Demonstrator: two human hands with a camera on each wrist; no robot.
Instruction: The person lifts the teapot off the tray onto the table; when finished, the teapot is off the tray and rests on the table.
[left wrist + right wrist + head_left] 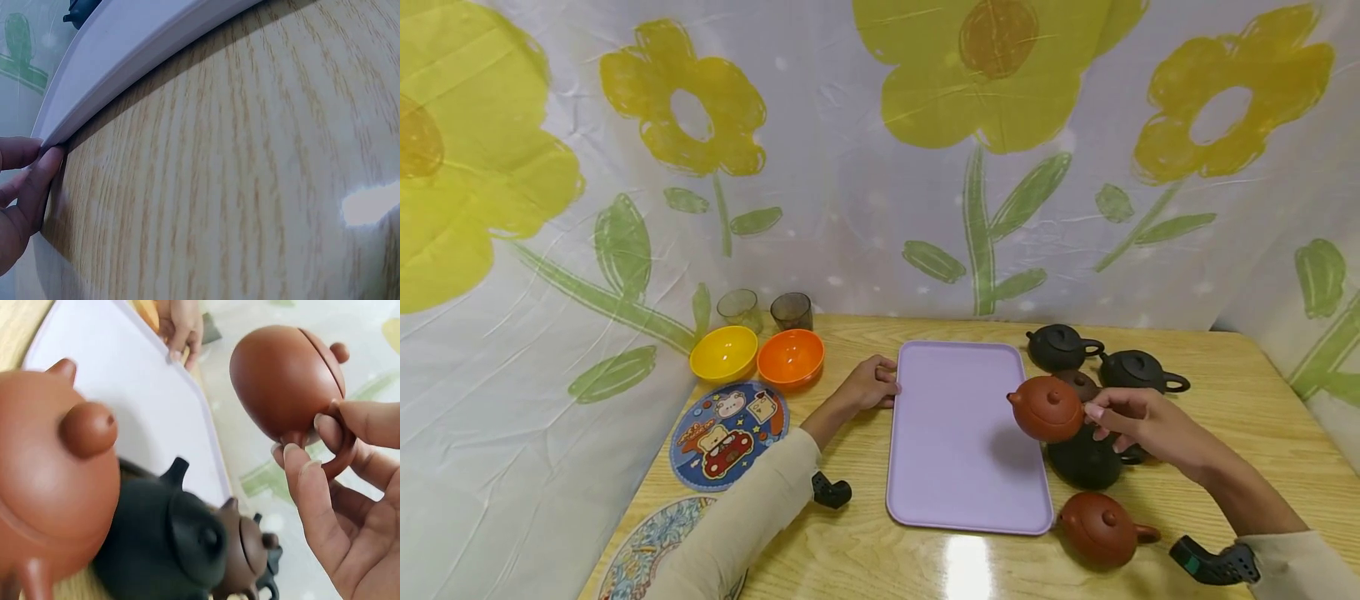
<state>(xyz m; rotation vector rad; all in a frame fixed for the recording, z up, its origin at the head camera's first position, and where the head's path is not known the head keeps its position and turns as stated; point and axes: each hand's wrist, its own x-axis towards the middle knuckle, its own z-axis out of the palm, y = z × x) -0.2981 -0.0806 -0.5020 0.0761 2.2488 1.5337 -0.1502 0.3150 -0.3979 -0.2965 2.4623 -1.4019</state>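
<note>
Head view: the right hand (pixel 1138 425) holds a reddish-brown teapot (pixel 1047 408) by its handle, lifted clear above the lilac tray (pixel 958 450) at the tray's 3 o'clock edge, spout pointing to 9 o'clock. The left hand (pixel 871 383) rests at the tray's 9 o'clock rim, fingers curled against the edge. To the right of the tray stand two dark teapots (pixel 1063 346) at about 1 o'clock, a black one (pixel 1086 462) under the lifted pot, and a second brown teapot (pixel 1101 529) at 5 o'clock. A yellow bowl (pixel 724 352) and an orange bowl (pixel 791 358) sit at 10 o'clock.

Left wrist view: fingertips (pixel 37 181) press the tray rim (pixel 125 75) against the wooden table (pixel 237 187).

Right wrist view: thumb and fingers (pixel 312 487) pinch the loop handle; the lid is seated.

Assessment: the pot appears to be fired clay, rigid, moderately heavy, brittle, with a loose lid liable to slip if tilted. The handle is the proper hold. The table is glossy, level wood-grain; a flower-printed sheet (pixel 880 167) encloses the space.
</note>
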